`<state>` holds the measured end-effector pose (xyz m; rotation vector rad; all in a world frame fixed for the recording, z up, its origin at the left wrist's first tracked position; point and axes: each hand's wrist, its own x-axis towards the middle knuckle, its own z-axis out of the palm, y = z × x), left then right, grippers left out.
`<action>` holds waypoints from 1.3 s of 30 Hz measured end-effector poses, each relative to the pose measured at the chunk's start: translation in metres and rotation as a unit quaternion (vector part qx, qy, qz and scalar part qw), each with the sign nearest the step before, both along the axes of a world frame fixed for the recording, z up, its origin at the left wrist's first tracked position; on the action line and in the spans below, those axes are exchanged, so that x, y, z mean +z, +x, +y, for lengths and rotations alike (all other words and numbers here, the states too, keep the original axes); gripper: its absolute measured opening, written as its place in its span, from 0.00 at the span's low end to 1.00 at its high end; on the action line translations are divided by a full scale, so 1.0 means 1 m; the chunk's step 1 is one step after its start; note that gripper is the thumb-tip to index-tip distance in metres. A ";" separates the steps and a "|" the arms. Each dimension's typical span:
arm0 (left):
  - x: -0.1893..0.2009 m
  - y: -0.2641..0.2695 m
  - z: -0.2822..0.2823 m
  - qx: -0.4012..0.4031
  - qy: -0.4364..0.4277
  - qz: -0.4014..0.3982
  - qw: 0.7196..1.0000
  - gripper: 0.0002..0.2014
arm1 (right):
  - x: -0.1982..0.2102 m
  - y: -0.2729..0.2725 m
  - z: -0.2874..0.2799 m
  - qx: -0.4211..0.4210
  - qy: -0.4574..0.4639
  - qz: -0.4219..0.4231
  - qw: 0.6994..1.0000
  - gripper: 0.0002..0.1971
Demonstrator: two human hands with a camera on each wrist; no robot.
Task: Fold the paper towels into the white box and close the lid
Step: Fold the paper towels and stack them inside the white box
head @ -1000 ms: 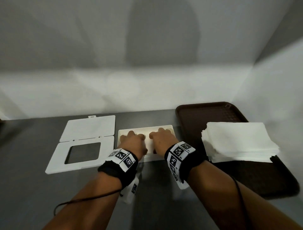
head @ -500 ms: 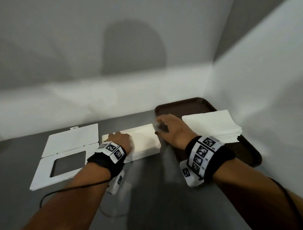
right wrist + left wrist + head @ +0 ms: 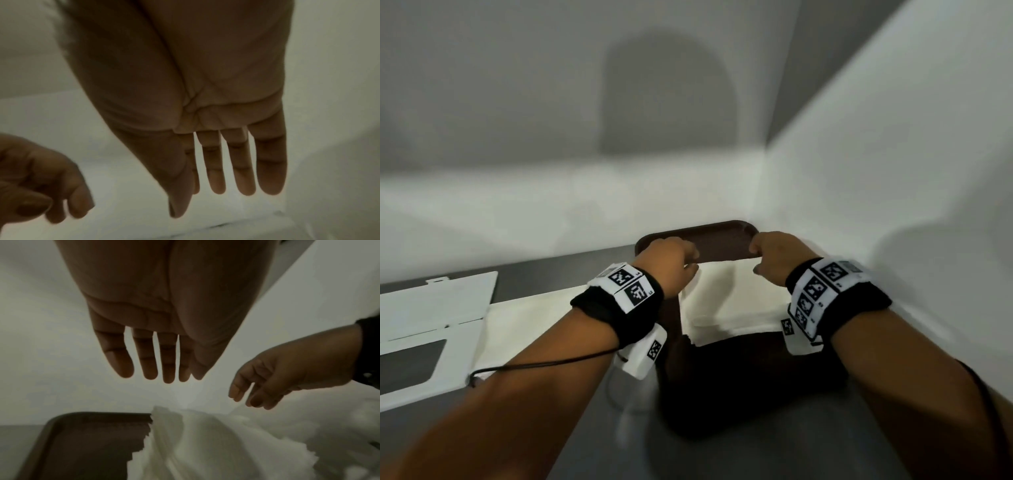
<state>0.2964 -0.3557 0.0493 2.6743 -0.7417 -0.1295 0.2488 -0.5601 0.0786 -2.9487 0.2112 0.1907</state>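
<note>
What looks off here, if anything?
The towels on the tray: the top sheets are rumpled and raised, with edges staggered rather than squared. Nothing looks spilled or broken. The lid lies open.

white box [image 3: 524,322] mostly hidden behind left forearm; lid [image 3: 431,329] cut off at left edge; paper towels [image 3: 205,443] blurred in left wrist view.

Soft paper towels [image 3: 726,301] on matt brown tray [image 3: 722,236].
</note>
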 end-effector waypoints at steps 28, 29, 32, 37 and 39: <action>-0.027 -0.003 -0.033 0.003 -0.197 0.028 0.980 0.05 | -0.020 0.020 -0.004 0.136 0.041 0.033 0.989 0.12; -0.027 -0.005 -0.030 0.016 -0.227 0.033 0.973 0.08 | -0.018 0.020 -0.006 0.134 0.047 0.040 0.989 0.10; -0.030 -0.013 -0.019 0.071 -0.311 0.089 0.944 0.20 | -0.010 0.017 -0.010 0.131 0.087 0.038 0.987 0.04; -0.034 -0.024 -0.004 0.064 -0.403 0.210 0.888 0.16 | 0.007 0.012 -0.009 0.159 0.140 0.009 0.977 0.07; -0.032 -0.026 0.002 0.067 -0.421 0.204 0.881 0.13 | 0.012 0.012 -0.004 0.167 0.135 0.004 0.977 0.09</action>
